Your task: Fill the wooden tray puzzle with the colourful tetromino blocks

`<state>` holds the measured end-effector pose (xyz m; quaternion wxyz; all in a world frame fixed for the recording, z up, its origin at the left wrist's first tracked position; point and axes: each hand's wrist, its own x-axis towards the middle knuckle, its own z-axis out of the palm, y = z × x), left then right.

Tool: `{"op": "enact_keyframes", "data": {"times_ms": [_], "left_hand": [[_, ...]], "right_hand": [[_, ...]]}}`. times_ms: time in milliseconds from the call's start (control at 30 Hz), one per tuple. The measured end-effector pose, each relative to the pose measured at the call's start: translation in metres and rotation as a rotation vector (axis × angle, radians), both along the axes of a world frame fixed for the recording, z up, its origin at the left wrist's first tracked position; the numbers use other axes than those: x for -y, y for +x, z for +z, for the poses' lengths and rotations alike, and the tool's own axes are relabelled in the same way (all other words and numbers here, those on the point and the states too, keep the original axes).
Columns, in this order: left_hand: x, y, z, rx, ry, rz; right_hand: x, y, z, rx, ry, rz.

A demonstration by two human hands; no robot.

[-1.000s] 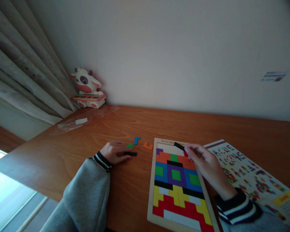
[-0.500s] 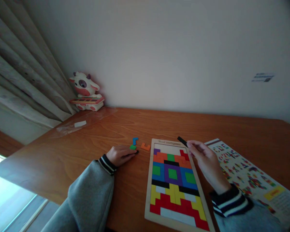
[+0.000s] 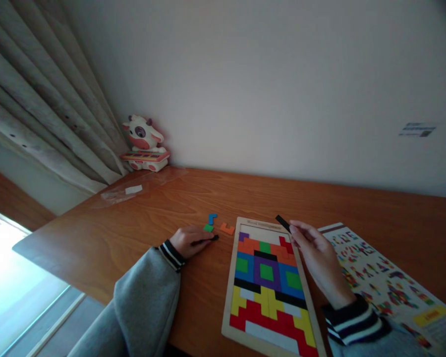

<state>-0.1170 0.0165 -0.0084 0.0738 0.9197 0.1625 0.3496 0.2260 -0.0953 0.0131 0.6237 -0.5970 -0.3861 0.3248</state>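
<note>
Glossy wooden table (image 3: 141,223), flat black bar (image 3: 283,223)

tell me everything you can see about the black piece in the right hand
The black piece is a thin, flat, straight bar, matte and dark, probably painted wood. The right hand pinches its near end between fingertips, so it sticks out tilted, raised over the top right corner of the puzzle board, above the unfilled top row.

Puzzle tray (image 3: 233,277) lies on table (image 3: 134,233), front centre. Loose pieces (image 3: 219,225) lie just left of its far end. Booklet (image 3: 386,277) lies right of tray. Toy (image 3: 144,144) stands far left, against wall.
</note>
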Motion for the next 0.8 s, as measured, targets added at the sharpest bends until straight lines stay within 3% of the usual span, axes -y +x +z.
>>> {"op": "enact_keyframes", "data": {"times_ms": [133, 233, 333, 400, 500, 600, 800], "left_hand": [[0.005, 0.006, -0.002, 0.020, 0.016, -0.020], [0.013, 0.018, 0.002, 0.065, -0.070, 0.030], [0.023, 0.040, 0.007, 0.188, -0.248, 0.175], [0.028, 0.059, 0.009, 0.290, -0.335, 0.200], [0.032, 0.086, 0.010, 0.318, -0.394, 0.109], [0.035, 0.106, 0.011, 0.294, -0.412, -0.001], [0.039, 0.124, 0.013, 0.314, -0.378, -0.096]], "right_hand": [[0.001, 0.002, -0.004, -0.025, -0.020, 0.024], [0.002, 0.001, -0.006, -0.049, -0.057, 0.082], [0.006, -0.006, 0.000, 0.014, -0.079, 0.259], [0.009, -0.013, 0.007, 0.076, -0.093, 0.396], [0.013, -0.023, 0.014, 0.155, -0.100, 0.494], [0.015, -0.027, 0.014, 0.224, -0.109, 0.503], [0.013, -0.026, 0.015, 0.260, -0.116, 0.518]]}}
